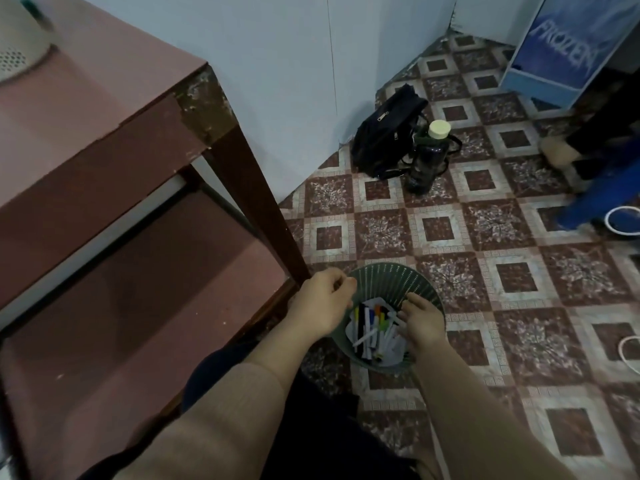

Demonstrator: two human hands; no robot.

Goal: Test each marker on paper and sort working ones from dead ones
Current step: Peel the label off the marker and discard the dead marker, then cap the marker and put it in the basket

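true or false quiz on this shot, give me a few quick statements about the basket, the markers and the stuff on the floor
1. The markers lie in a green basket. True.
2. The bottle beside the black bag has a red cap. False: its cap is cream.
3. The right hand reaches down into the basket. True.
4. The basket stands on top of the table. False: it stands on the tiled floor, next to the table leg.
5. The black bag sits by the wall. True.
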